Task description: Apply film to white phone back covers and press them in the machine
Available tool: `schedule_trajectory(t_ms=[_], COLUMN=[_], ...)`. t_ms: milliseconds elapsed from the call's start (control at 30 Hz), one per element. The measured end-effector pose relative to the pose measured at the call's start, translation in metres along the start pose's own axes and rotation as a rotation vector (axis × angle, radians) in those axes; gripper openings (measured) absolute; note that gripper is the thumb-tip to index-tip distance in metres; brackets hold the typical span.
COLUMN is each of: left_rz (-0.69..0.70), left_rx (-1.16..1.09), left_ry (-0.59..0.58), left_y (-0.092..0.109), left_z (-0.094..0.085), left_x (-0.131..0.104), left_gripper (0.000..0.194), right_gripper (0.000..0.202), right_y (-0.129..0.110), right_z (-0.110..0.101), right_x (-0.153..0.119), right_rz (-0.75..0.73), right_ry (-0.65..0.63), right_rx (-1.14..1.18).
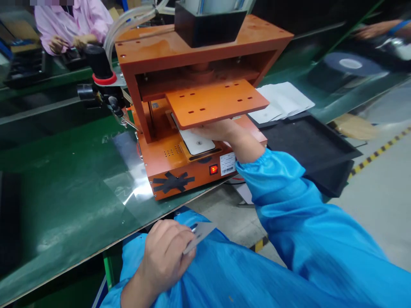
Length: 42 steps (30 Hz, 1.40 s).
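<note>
Two risks: our right hand (221,130) pressing the white pad (197,141) under the orange press plate (215,102) could be crushed, while our left hand (168,254) pinches a thin card (199,235).

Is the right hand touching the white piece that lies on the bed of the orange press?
Touching. In the head view the right hand reaches under the press plate, and its fingers rest on the edge of the white piece, with no gap visible between them.

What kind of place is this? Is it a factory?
Probably a factory assembly line. An orange press machine stands on a long green workbench, and another person in a pink work coat works at a bench behind.
</note>
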<state>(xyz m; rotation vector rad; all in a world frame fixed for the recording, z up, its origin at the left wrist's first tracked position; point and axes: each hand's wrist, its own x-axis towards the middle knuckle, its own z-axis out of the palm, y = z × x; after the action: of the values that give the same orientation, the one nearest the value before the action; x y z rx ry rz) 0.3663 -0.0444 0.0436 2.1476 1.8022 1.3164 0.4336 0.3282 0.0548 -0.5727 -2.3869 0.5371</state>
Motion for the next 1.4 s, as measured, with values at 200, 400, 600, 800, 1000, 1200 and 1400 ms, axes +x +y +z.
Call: schedule_trajectory(t_ms=[200,400,600,800,1000,1200,1400], left_rz=[-0.075,-0.064,-0.016,-0.048,0.259,0.443,0.524], left_rx=[0.262,0.416,0.487,0.364,0.075,0.014,0.093], left_ry=[-0.036,-0.145,-0.087,-0.018,0.091,0.114,0.032], left_y=[-0.018,-0.033,-0.039,-0.029,0.011,0.017,0.018], left_z=[0.025,0.037,0.041,0.034,0.032,0.053,0.065], left_x=[0.007,0.007,0.007,0.007,0.027,0.049,0.047], left_gripper=[0.018,0.025,0.026,0.016,0.025,0.026,0.034], right_gripper=[0.031,0.039,0.053,0.034,0.082,0.074,0.05], right_y=[-0.038,-0.006,0.013,-0.021,-0.065,-0.068,-0.061], right_z=[-0.019,-0.016,-0.018,-0.026,-0.021,-0.052,-0.15], right_x=[-0.141,-0.229,-0.235,-0.229,-0.256,-0.275,-0.294], right_rz=[0.173,0.135,0.212,0.386,0.506,0.556,0.694], right_ry=[0.559,0.527,0.437,0.444,-0.559,-1.099,-0.752], right_rx=[-0.235,-0.572,-0.511,-0.181,1.056,1.478,0.959])
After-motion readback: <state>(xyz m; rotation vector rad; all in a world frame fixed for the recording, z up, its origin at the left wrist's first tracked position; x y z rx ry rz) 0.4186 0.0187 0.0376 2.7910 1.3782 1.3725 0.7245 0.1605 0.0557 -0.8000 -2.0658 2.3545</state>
